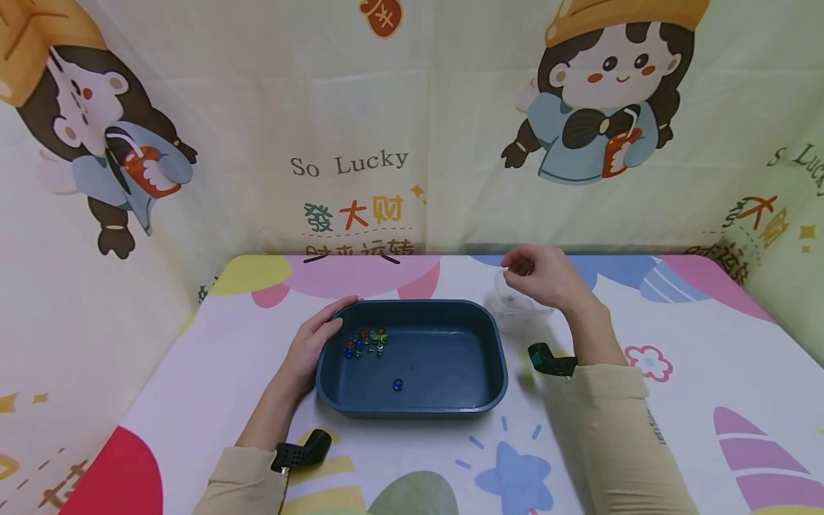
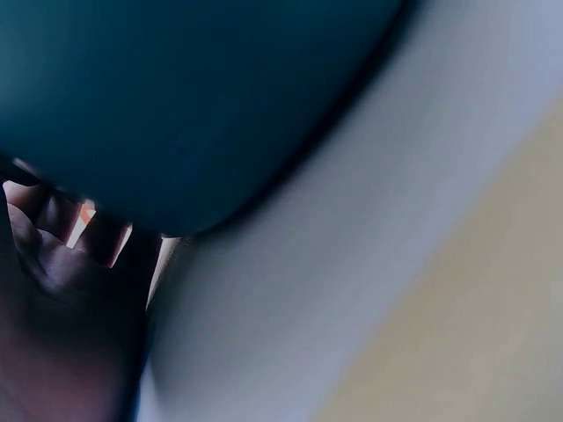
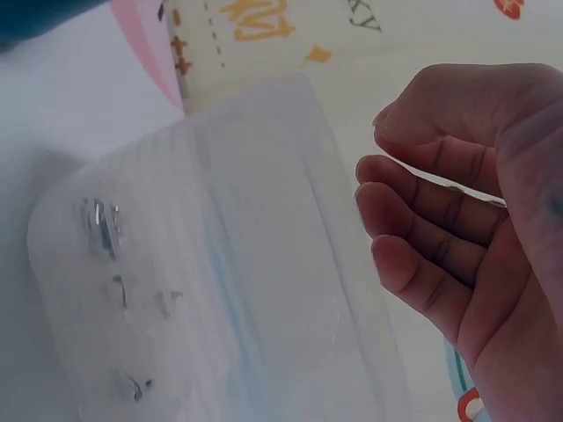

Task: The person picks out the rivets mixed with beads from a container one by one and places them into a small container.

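Observation:
A dark blue rectangular tub (image 1: pixel 444 372) stands on the table. My left hand (image 1: pixel 313 347) grips its left end, the thumb over the rim and the fingers along the outer wall; the left wrist view shows this hand (image 2: pixel 70 325) in shadow against the tub (image 2: pixel 193 105). Inside, glass marbles (image 1: pixel 367 336) and small silver metal pieces (image 1: pixel 380 348) cluster at the left, while a lone blue marble (image 1: pixel 398 385) lies near the front. My right hand (image 1: pixel 547 279) hovers over a clear plastic box (image 1: pixel 528 310), fingers loosely bent (image 3: pixel 413 264), nothing visible in them. Small metal pieces (image 3: pixel 104 227) show in the box.
A patterned cloth covers the table (image 1: pixel 579 443), and a cream printed curtain (image 1: pixel 450 143) hangs behind and at both sides. The clear box stands just beyond the tub's far right corner. Black wrist cameras (image 1: pixel 302 450) sit on both forearms.

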`<state>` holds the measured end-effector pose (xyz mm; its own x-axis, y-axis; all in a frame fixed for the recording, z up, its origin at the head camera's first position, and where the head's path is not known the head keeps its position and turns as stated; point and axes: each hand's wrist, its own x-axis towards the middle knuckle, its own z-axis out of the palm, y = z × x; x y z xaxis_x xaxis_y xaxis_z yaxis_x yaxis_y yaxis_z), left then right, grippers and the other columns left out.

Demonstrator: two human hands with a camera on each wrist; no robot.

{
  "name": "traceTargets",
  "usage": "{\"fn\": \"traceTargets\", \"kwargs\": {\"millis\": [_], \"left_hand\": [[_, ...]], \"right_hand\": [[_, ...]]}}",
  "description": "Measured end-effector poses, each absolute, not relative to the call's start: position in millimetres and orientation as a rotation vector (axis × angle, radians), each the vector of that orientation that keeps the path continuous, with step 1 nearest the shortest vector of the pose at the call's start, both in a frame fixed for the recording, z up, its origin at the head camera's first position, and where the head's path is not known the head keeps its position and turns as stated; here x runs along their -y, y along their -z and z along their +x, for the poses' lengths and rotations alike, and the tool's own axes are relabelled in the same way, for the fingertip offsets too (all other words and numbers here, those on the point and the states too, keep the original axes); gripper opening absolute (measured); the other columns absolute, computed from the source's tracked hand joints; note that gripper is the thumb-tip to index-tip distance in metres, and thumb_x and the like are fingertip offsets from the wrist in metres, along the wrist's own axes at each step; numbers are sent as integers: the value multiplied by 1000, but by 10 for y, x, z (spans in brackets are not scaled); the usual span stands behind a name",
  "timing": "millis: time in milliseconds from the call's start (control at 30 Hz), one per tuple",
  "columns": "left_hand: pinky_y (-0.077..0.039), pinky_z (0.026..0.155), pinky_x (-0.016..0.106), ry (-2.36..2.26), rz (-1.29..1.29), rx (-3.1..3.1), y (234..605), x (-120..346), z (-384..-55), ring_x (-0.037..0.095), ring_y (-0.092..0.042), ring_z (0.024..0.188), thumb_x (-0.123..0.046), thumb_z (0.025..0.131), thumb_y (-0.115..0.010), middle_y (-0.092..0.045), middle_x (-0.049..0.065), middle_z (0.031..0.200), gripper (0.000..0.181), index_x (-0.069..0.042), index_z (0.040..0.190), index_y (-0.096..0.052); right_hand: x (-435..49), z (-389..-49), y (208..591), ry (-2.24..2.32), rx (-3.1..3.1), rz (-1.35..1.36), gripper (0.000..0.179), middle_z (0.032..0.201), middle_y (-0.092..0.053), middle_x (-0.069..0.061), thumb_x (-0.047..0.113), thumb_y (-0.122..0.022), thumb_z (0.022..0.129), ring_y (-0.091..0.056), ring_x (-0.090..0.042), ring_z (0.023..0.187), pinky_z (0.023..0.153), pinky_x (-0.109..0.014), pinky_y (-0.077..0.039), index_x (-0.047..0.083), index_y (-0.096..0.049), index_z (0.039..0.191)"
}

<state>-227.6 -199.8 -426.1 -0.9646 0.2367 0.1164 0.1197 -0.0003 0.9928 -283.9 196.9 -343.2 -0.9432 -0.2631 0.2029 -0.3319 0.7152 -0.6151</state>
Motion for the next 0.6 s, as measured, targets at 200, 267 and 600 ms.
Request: {"fn": "traceTargets", "kwargs": {"millis": [200, 267, 600], "left_hand": [[-24, 119, 46, -2135, 395, -2155, 4260, 1995, -2274, 23, -34, 145, -16, 109, -36, -43, 9, 155, 45, -5, 152, -44], [-24, 119, 47, -2136, 399, -2154, 4262, 1995, -2276, 23, -34, 145, -16, 109, -36, -43, 10, 155, 45, -5, 152, -44], [-23, 119, 49, -2113, 379, -2182, 4271, 1994, -2283, 25, -33, 146, -17, 109, -37, -43, 10, 156, 45, -5, 152, -44]], "right_hand": [[-1891, -2829, 3402, -1028, 2797, 532, 18, 94, -67, -11, 13, -64, 94, -61, -26, 85, 76, -41, -52, 2, -69, 107], [-1871, -2824, 3390, -1029, 2785, 549, 17, 94, -67, -10, 12, -65, 94, -61, -26, 84, 76, -41, -52, 3, -69, 107], [-1739, -2777, 3323, -1045, 2735, 613, 16, 92, -67, -8, 12, -66, 93, -60, -23, 82, 74, -39, -52, 3, -70, 105]]}}
